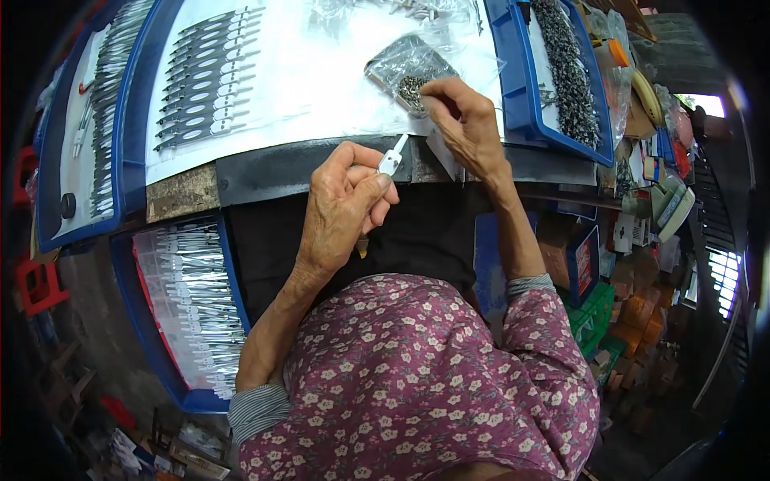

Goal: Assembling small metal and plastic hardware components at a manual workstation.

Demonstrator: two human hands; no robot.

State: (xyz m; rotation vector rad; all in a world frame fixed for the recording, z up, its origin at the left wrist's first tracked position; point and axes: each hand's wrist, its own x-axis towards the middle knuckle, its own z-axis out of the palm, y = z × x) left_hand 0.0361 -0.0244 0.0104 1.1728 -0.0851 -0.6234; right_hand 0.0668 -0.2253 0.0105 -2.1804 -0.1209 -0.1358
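One silvery pc (391, 163) partly behind L hand (338, 199), R hand (470, 128) contents unclear

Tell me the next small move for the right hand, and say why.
Probably the right hand should pinch up one of the small brass-coloured pieces, since its fingertips are right beside that pile, while the left hand holds a pale metal part with its thin stem pointing up. Whether the right fingertips already hold a piece, I can't tell.

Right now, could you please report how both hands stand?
Left hand: gripping pale pronged part. Right hand: by brass-coloured pieces, contact unclear. Blue tray to its right.
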